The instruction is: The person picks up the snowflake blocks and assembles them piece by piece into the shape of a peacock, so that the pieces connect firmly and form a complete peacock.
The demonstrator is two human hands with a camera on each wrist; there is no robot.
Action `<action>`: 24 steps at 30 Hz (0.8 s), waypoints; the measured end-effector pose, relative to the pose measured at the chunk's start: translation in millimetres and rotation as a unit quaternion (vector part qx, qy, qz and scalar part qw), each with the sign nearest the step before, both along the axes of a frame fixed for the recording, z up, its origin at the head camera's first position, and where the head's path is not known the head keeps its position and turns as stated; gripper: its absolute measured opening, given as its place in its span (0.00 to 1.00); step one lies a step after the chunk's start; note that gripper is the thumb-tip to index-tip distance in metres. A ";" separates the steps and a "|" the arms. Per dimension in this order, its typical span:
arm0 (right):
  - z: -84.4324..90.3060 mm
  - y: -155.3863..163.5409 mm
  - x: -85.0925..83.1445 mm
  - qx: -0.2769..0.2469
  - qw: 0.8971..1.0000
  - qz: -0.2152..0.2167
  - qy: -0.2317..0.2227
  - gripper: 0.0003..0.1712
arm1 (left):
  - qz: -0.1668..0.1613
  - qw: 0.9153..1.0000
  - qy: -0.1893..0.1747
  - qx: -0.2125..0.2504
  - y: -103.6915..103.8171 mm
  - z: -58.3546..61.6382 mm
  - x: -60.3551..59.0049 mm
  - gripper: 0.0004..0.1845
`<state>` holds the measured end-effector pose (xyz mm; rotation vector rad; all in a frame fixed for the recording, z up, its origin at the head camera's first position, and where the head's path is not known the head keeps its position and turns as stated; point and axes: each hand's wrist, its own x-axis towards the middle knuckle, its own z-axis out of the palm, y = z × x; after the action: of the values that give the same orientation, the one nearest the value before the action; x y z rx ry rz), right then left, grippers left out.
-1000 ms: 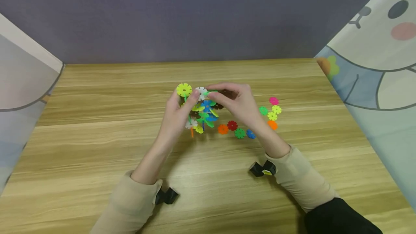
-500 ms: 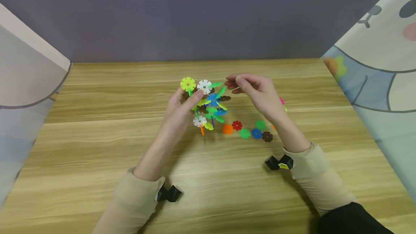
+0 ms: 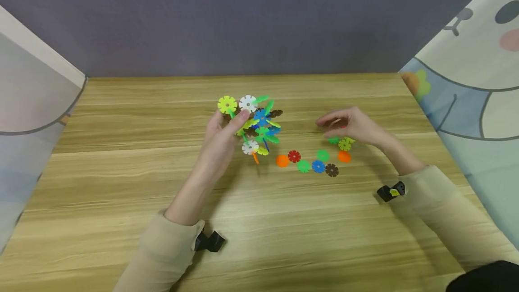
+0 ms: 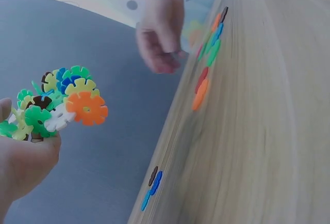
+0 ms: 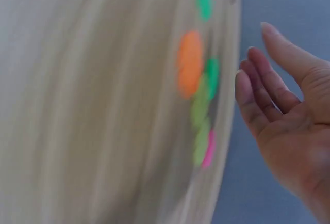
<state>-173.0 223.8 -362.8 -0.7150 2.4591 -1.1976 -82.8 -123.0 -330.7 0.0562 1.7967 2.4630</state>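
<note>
Left hand (image 3: 220, 136) gripping disc cluster (image 3: 255, 125), right hand (image 3: 352, 126) over loose discs (image 3: 318, 166)

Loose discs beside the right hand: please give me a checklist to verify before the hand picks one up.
1. Right hand holds nothing: ok, fingers relaxed in the right wrist view.
2. Right hand above the loose discs: ok.
3. Discs lie flat on the table: ok.
4. Left hand grips the disc cluster off the table: ok.
5. Which disc is nearest the fingertips: cannot tell.
</note>
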 end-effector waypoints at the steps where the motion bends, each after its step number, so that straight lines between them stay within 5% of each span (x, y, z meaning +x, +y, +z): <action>1: -3.1 4.1 -1.1 0.013 1.000 0.009 0.010 0.23 | 0.000 1.000 0.003 0.005 0.3 -0.3 -0.1 0.16; 5: -13.8 15.3 -3.2 0.050 0.997 0.038 0.048 0.24 | 0.004 1.000 0.010 0.029 0.9 -0.4 0.3 0.14; 11: -20.1 23.1 -4.0 0.085 0.993 0.022 0.078 0.21 | 0.002 0.999 0.019 0.049 1.6 0.0 0.6 0.16; 24: -19.0 22.6 -6.3 0.118 0.991 -0.044 0.043 0.13 | 0.004 0.998 0.006 0.055 1.7 2.1 1.5 0.15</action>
<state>-179.3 246.5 -381.8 -0.6088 2.6693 -0.8990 -81.3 -121.3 -328.6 0.0727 1.6668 2.5716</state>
